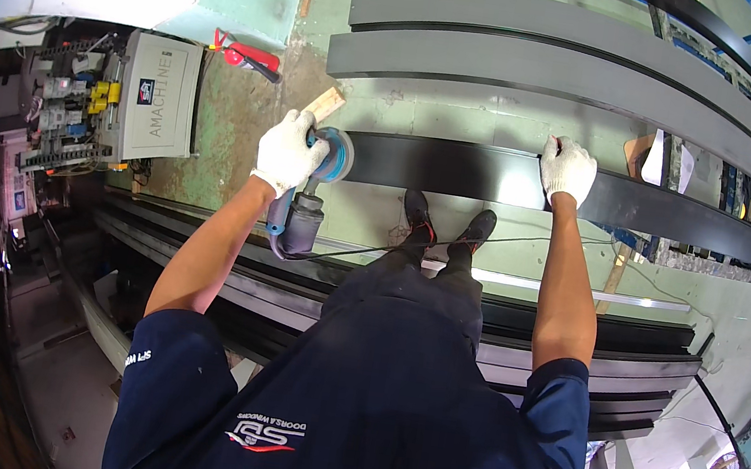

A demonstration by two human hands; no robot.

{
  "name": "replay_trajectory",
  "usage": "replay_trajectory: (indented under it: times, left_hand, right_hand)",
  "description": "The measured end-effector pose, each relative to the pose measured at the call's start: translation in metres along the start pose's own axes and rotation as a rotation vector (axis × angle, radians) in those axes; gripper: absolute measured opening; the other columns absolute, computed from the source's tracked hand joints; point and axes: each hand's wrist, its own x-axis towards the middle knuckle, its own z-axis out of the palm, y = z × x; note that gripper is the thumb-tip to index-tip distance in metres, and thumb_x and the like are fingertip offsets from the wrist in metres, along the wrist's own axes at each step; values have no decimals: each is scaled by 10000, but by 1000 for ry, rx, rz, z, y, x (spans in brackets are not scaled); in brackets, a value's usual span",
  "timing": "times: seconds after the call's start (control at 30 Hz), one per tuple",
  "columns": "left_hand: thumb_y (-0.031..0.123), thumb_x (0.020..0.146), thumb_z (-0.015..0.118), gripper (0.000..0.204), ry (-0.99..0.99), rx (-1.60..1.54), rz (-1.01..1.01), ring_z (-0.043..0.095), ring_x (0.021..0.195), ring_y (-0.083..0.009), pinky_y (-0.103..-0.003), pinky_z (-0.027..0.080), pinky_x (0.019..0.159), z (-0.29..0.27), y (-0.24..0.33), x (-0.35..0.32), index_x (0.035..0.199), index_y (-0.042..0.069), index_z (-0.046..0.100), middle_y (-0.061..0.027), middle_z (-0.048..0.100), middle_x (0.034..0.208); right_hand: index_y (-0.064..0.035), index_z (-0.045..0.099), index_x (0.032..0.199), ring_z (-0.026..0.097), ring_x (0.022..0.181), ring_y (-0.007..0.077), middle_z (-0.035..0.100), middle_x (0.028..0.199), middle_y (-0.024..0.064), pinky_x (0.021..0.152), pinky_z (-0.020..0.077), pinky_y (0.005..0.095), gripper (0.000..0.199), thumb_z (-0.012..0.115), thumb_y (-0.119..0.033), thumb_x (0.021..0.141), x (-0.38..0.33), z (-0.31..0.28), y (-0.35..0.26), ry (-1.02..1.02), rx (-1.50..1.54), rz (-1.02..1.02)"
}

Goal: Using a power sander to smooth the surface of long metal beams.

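Observation:
In a white glove, my left hand (291,151) is closed around the head of a blue orbital sander (337,156) with a dark dust canister (303,224). The sander's round pad is at the left end of a long black metal profile (447,168), which runs across in front of me. My right hand (567,170), also gloved, is closed over the same profile farther right, its fingers curled at the far edge. The glove and sander body hide part of the profile's left end; a wooden block (325,105) shows just beyond it.
Two wide grey profiles (552,72) lie on the far side. More dark profiles (592,332) are stacked close behind my legs. A thin black cable (500,237) trails right from the sander past my shoes (421,217). A red fire extinguisher (252,57) and a grey machine cabinet (159,99) are at left.

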Motion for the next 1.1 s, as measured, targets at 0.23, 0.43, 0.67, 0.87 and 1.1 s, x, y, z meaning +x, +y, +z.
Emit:
replay_trajectory:
  times: [0.23, 0.43, 0.67, 0.87, 1.1]
  left_hand:
    - [370, 932, 772, 368, 15, -14, 24, 752, 1008, -454, -540, 612, 918, 4, 2, 0, 1130, 64, 721, -204, 697, 1123]
    - [378, 931, 774, 358, 17, 0, 24, 752, 1013, -448, -539, 610, 915, 5, 7, 0, 1117, 77, 714, -199, 694, 1117]
    - [371, 930, 775, 351, 14, -19, 38, 750, 1008, -447, -538, 609, 916, 6, 10, 0, 1115, 79, 709, -195, 692, 1114]
    - [360, 925, 779, 337, 20, -21, 43, 749, 997, -448, -538, 608, 910, 6, 17, 0, 1092, 77, 707, -196, 690, 1104]
    - [362, 920, 785, 337, 32, -37, 51, 747, 989, -450, -537, 608, 900, 7, 22, 0, 1074, 73, 706, -197, 688, 1095]
  right_hand:
    - [-129, 868, 1098, 793, 1080, 382, 856, 1074, 157, 1002, 552, 511, 416, 618, -460, 1127, -1, 2, 1, -1, -2, 2]
    - [-130, 872, 1118, 790, 1099, 376, 856, 1079, 159, 1008, 546, 511, 431, 605, -468, 1132, 0, 1, 1, -12, -1, 11]
    - [-121, 875, 1122, 788, 1103, 378, 857, 1090, 167, 1016, 543, 510, 449, 593, -471, 1132, 0, 4, 3, -8, 5, 3]
    - [-116, 879, 1113, 788, 1102, 381, 858, 1082, 168, 1016, 544, 510, 452, 592, -464, 1130, 0, 2, 2, -10, 3, 9]
    - [-123, 881, 1128, 791, 1095, 383, 859, 1073, 168, 1009, 549, 511, 451, 584, -462, 1133, 0, 0, 2, -31, 6, 9]
